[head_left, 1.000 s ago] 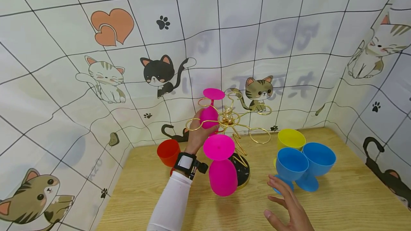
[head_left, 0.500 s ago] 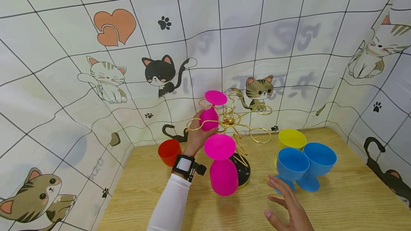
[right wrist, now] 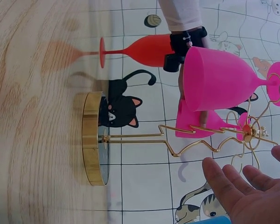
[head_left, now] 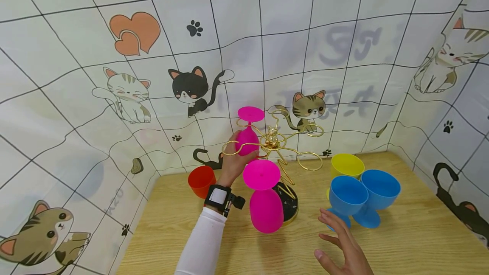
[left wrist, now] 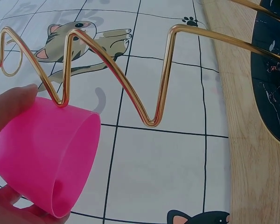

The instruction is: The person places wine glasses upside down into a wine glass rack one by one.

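Note:
My left hand grips the bowl of a pink plastic goblet turned upside down at the rear left loop of a gold wire goblet rack. In the left wrist view, the thumb and fingers lie round that bowl, its mouth close to the rack's zigzag stem. A second pink goblet hangs inverted at the rack's front, its foot uppermost. My right hand is held over the table with fingers spread, holding nothing, nearest the blue goblets.
A red goblet stands left of the rack, beside my left wrist. Two blue goblets and a yellow one stand upright together on the right. The rack's round black base rests on the wooden table. Cat-print sheeting walls the back and sides.
The held pink goblet tips and shifts slightly, first right, then back left, within the left hand's grip. My right hand and the other goblets stay where they were.

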A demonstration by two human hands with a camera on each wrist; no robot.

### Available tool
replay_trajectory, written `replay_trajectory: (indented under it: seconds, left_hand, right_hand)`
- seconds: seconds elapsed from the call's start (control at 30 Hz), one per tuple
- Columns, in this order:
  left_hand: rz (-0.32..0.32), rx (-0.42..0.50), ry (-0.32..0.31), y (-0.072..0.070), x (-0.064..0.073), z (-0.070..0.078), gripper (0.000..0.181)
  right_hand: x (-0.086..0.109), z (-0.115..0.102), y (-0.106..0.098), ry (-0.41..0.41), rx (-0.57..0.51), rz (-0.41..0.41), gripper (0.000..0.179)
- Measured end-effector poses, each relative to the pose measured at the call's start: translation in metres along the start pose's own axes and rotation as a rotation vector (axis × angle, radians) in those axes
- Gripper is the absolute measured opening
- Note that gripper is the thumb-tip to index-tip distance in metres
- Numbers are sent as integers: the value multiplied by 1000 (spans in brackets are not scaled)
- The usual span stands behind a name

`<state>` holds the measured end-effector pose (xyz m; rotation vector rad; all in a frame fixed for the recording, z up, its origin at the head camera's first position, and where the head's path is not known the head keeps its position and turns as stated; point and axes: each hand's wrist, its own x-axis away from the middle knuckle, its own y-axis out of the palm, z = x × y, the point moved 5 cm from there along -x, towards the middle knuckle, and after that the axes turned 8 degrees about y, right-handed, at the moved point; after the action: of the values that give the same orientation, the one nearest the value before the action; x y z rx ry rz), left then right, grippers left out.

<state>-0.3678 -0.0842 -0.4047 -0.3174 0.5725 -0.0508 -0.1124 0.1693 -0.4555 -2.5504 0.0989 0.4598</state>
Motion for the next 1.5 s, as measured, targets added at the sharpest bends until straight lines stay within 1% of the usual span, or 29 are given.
replay_trajectory:
  seconds: [0.13, 0.3, 0.4, 0.5, 0.63, 0.8, 1.0, 1.1, 1.23, 1.5]
  left_hand:
    - [3, 32, 5, 2, -1, 3, 83]
    - [-7, 39, -7, 3, -1, 6, 85]
    - [-7, 39, -7, 5, -2, 2, 86]
    - [8, 26, -6, 6, -3, -5, 86]
    - [24, -8, -26, 4, -1, -12, 85]
    - [24, -32, -44, 3, 1, -15, 84]
    - [30, 3, -81, 2, 6, -18, 87]
    - [34, 24, -78, 3, 9, -20, 89]
    - [38, 39, -69, 3, 11, -18, 88]
    - [47, -26, -87, 2, 17, -17, 89]
  right_hand:
    - [0, 1, 0, 15, -1, 5, 77]
    - [0, 1, 0, 46, -3, 4, 76]
    - [0, 1, 1, 49, 2, 1, 77]
    - [0, 2, 1, 61, -3, 1, 77]
    - [0, 2, 1, 58, -1, 1, 77]
    - [0, 1, 1, 62, 4, 2, 76]
    - [0, -1, 1, 77, 5, -4, 78]
    - [0, -1, 1, 73, 2, -3, 79]
    - [1, -2, 1, 70, 1, 1, 78]
    - [1, 2, 2, 72, 24, 14, 79]
